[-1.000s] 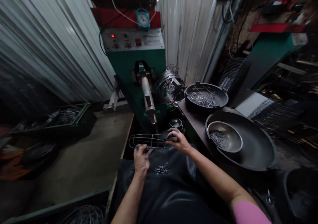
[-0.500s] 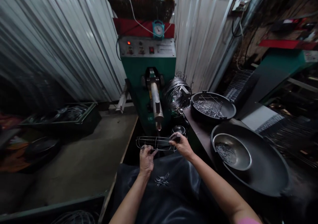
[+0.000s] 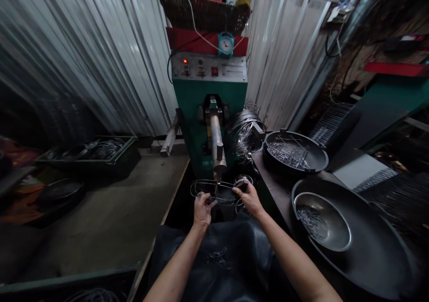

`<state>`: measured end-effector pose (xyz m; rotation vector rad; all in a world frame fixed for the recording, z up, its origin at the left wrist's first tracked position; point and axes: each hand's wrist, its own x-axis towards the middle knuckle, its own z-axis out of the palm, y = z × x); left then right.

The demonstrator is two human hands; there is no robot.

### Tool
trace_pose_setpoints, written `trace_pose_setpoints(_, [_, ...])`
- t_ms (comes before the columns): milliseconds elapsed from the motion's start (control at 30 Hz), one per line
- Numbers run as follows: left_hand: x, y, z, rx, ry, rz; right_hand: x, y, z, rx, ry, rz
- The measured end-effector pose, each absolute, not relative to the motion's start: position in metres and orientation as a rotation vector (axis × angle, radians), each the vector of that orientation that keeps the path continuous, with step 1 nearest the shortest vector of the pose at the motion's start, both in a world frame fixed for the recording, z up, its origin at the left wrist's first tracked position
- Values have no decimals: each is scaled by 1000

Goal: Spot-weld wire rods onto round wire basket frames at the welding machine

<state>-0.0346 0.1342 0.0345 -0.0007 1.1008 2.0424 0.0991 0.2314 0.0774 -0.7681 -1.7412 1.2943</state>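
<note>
We pinch the oval wire frame between the nearly closed fingers of our left hand and right hand, holding it just below the green spot welder's upper electrode.

Dim | corrugated wall: pale sheen | red lamp: lit (tiny) | edges: stretched | far left: shadowed, perhaps motion-blurred

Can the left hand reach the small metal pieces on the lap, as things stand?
Probably yes: the small metal pieces lie uncovered on the dark lap cover near the left hand, nothing visible between. But it holds the wire frame, so it may need to let go.
</note>
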Motion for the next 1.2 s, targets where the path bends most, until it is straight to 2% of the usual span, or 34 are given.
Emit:
trace_pose_setpoints(233, [-40, 138, 30, -43, 1172, 1980, 92, 238, 73, -824, -1675, 1335])
trace_pose_setpoints(367, [-30, 131, 16, 127, 1233, 1995, 96, 239, 64, -823, -1583, 1435])
trace_pose_setpoints(533, [6, 141, -1, 209, 1426, 1986, 109, 240, 44, -738, -1296, 1685])
trace_pose_setpoints(667, [22, 153, 1, 124, 1399, 2042, 121, 239, 33, -607, -1004, 1717])
trace_pose_setpoints(833, [20, 148, 12, -26, 1233, 2008, 137, 234, 44, -591, -1278, 1659])
trace_pose_setpoints(1200, [3, 137, 27, -221, 1055, 1898, 100, 224, 70, -712, -1793, 1219])
